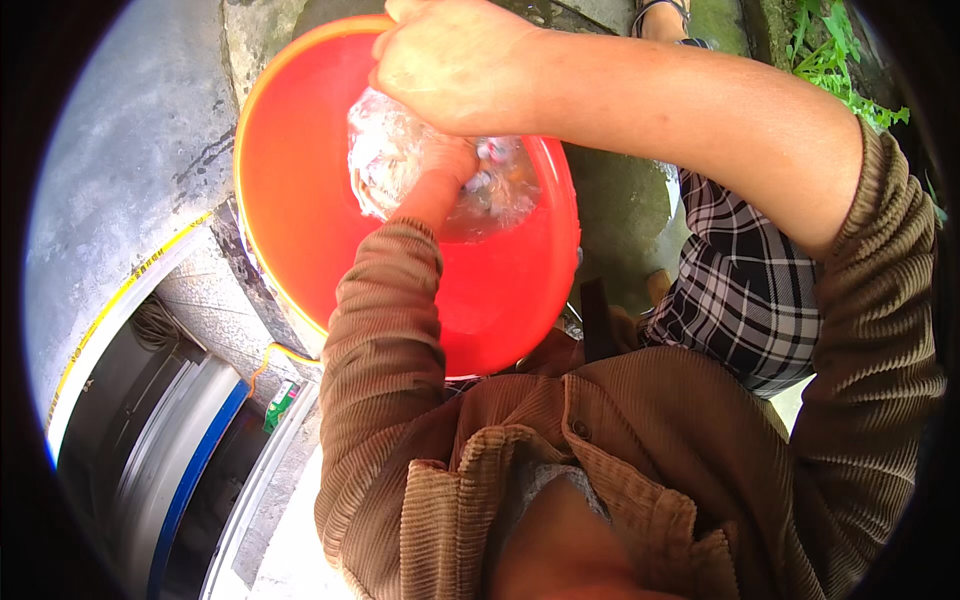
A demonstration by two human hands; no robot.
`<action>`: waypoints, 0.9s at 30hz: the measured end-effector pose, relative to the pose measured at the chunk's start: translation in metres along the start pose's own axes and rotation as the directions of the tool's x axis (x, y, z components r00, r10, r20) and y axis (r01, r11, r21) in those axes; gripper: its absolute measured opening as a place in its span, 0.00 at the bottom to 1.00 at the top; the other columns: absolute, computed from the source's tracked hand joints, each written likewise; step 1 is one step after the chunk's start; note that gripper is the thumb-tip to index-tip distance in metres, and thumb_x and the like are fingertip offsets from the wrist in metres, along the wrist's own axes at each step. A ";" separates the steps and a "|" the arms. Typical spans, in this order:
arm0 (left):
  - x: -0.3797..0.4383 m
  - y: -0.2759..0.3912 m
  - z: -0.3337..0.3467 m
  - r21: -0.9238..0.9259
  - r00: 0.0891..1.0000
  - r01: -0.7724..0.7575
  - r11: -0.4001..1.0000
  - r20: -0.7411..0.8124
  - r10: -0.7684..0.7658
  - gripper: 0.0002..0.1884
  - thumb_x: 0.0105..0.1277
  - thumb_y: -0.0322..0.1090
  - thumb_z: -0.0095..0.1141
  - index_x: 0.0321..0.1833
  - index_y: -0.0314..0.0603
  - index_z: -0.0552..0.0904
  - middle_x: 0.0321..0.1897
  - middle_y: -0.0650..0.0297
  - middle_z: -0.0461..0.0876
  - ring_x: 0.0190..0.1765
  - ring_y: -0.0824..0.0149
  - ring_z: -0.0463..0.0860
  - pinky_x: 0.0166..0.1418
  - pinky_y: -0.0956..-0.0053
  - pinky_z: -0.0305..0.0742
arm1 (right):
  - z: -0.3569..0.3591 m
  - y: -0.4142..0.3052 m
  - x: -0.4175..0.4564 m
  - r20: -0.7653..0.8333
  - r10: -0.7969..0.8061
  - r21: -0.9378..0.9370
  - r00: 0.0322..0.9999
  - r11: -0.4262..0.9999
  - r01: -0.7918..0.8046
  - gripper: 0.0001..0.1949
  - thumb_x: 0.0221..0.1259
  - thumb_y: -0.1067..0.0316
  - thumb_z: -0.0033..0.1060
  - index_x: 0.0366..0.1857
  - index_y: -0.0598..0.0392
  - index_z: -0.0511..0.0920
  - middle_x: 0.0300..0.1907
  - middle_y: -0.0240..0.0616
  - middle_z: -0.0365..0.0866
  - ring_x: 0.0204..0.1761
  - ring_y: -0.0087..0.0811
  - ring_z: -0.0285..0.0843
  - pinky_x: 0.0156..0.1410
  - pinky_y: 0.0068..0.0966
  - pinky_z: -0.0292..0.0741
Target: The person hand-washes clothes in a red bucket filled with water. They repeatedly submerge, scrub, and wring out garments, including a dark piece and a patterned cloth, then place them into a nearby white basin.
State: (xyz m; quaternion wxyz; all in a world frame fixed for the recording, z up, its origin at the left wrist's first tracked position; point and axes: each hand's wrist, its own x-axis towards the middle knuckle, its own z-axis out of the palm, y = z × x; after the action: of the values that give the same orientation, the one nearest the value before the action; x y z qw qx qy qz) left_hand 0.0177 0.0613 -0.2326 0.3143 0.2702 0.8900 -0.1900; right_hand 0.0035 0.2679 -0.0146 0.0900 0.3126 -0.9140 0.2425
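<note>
A large red plastic tub (487, 300) with an orange-lit rim stands before me, tilted, with water in its lower part. My left hand (446, 161) is inside the tub, partly in the splashing water, against wet pale cloth (379, 161); whether its fingers grip the cloth is hidden. Above it, my right hand (457, 67) is bent in over the tub's far side, its fingers curled and turned away from view. What that hand holds, if anything, cannot be seen. Small pale and reddish bits show in the water (499, 195) right of my left hand.
Wet stone paving (619, 217) lies around the tub. A grey slab (142, 135) with yellow edge tape is on the left, above a dark recess with a blue-edged white object (191, 420). My plaid-trousered leg (750, 300) is at the right, near green plants (832, 52).
</note>
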 end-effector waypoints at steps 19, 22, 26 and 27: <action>-0.198 -0.076 -0.128 -0.337 0.738 0.066 0.939 -0.617 -0.273 0.16 0.60 0.46 0.60 0.46 0.45 0.82 0.29 0.54 0.83 0.41 0.50 0.83 0.49 0.59 0.76 | -0.018 -0.022 0.013 0.171 -0.089 -0.536 0.981 0.827 0.168 0.11 0.54 0.64 0.53 0.35 0.52 0.86 0.39 0.40 0.85 0.44 0.42 0.82 0.51 0.37 0.76; -0.236 -0.086 -0.156 -0.875 0.787 -0.266 0.405 -0.440 -0.433 0.13 0.64 0.31 0.57 0.23 0.41 0.69 0.16 0.64 0.74 0.22 0.69 0.79 0.28 0.76 0.74 | -0.004 -0.044 -0.010 0.120 -0.030 -0.439 0.992 0.895 0.081 0.18 0.51 0.60 0.62 0.49 0.46 0.83 0.59 0.35 0.76 0.60 0.39 0.69 0.60 0.39 0.72; -0.284 -0.087 -0.193 -0.847 0.731 -0.509 0.153 -0.519 -0.443 0.13 0.63 0.27 0.57 0.25 0.49 0.67 0.20 0.73 0.73 0.21 0.79 0.69 0.23 0.84 0.63 | 0.003 -0.076 -0.002 0.250 0.181 0.151 0.951 0.963 -0.223 0.35 0.50 0.50 0.69 0.66 0.42 0.68 0.63 0.44 0.71 0.65 0.45 0.67 0.68 0.39 0.67; -0.292 -0.086 -0.204 -0.832 0.721 -0.533 0.150 -0.541 -0.433 0.13 0.63 0.27 0.57 0.25 0.49 0.67 0.20 0.73 0.73 0.21 0.79 0.70 0.23 0.85 0.62 | 0.007 -0.075 0.000 0.219 0.149 0.231 0.964 0.952 -0.200 0.36 0.50 0.50 0.69 0.66 0.43 0.67 0.63 0.45 0.71 0.65 0.45 0.68 0.67 0.39 0.67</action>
State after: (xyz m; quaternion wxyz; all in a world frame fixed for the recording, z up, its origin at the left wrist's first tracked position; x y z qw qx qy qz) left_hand 0.0645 -0.0080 0.1245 0.0605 0.0786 0.8187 0.5656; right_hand 0.0498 0.2125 0.0081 -0.0638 0.2616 -0.9045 0.3307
